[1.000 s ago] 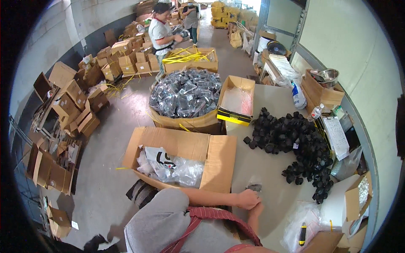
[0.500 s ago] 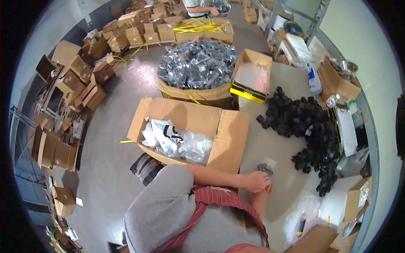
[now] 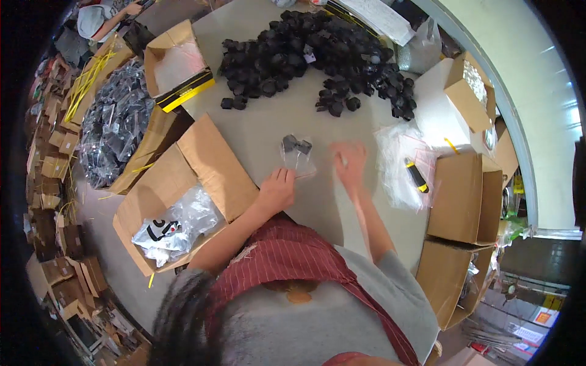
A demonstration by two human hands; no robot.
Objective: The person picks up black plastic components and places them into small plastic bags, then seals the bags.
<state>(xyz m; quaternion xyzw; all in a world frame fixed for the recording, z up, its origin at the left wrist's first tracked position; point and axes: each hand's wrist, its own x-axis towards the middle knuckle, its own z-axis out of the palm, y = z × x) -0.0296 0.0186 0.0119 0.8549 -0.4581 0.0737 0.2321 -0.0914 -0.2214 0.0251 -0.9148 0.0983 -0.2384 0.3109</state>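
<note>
A small clear bag [image 3: 297, 150] with two black parts inside lies on the grey table [image 3: 287, 119] in front of me. My left hand [image 3: 278, 190] rests on the table with curled fingers closed on the bag's near edge. Just right of the bag, my right hand [image 3: 350, 162] hovers with its fingers spread; it is blurred and holds nothing. A large pile of black parts [image 3: 317, 55] covers the far side of the table.
An open cardboard box [image 3: 183, 177] with plastic bags stands at my left, a bin of bagged parts [image 3: 113, 125] beyond it. Clear bags with a yellow-and-black tool [image 3: 417, 175] lie right, beside cardboard boxes [image 3: 464, 195]. Another person [image 3: 101, 18] works far left.
The view has swung down and right over the table. My right hand has come into sight beside the bag, moving fast. My left hand stays at the bag's edge.
</note>
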